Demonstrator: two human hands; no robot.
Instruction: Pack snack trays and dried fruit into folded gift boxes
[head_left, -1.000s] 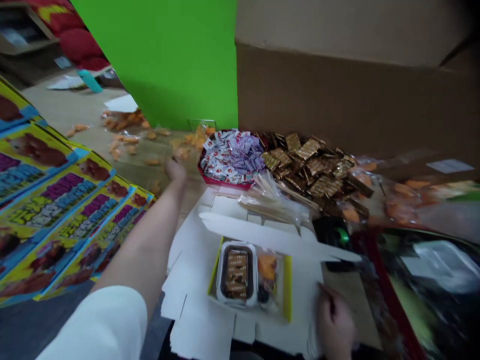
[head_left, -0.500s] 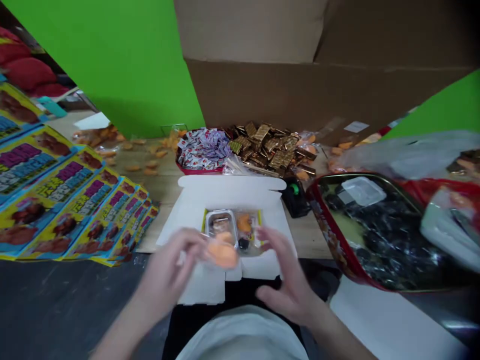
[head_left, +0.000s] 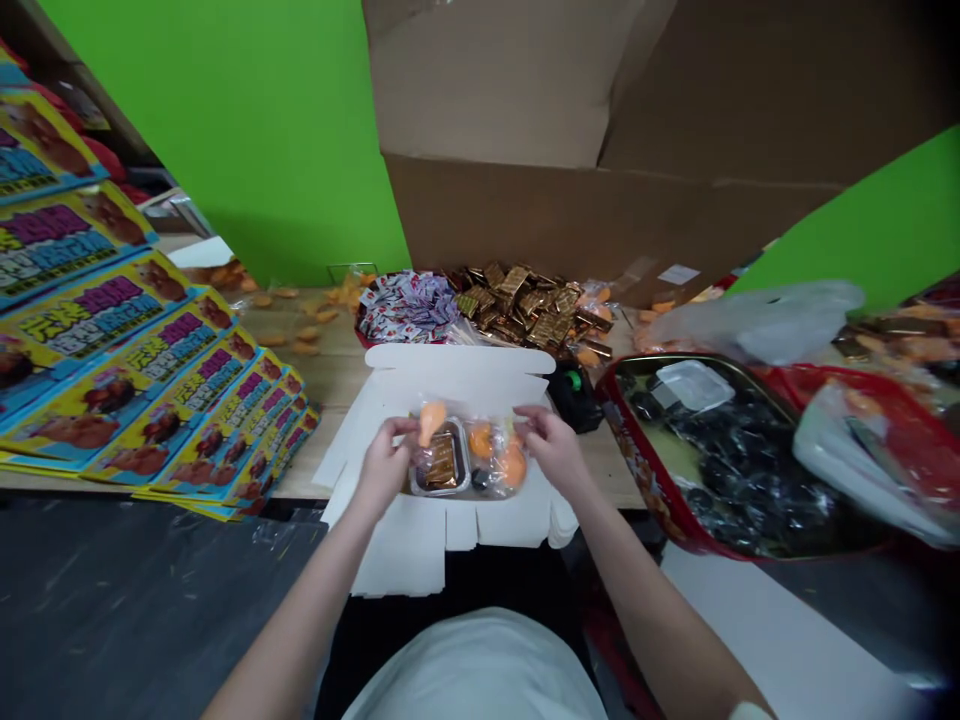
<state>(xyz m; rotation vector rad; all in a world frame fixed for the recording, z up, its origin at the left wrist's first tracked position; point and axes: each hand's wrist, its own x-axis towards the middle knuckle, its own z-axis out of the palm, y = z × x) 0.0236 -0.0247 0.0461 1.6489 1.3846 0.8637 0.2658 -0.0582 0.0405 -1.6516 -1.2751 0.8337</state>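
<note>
A small open box with white flaps point(head_left: 457, 370) lies in front of me. In its left half sits a foil-rimmed tray point(head_left: 463, 462) holding a gold-brown wrapped packet point(head_left: 441, 462). My left hand point(head_left: 388, 462) pinches a clear packet with an orange drumstick-shaped piece point(head_left: 430, 422), held above that tray. Over the right half is a clear packet with a round orange piece point(head_left: 512, 467); my right hand point(head_left: 551, 447) has its fingertips closed on this packet's upper edge. A small black item point(head_left: 479, 479) shows beside it.
Printed yellow-and-blue cartons point(head_left: 165, 370) are stacked at left. Behind the box lie white-and-purple sachets point(head_left: 416, 305) and gold-brown packets point(head_left: 532, 305). A red-rimmed tin point(head_left: 637, 470) of black wrapped items stands at right, with a black tape-measure-like object point(head_left: 574, 400) near it.
My left hand has moved up and forward with the orange-piece packet, now over the foil tray. My right hand has gone from spread fingers to closed on the right-hand packet.
</note>
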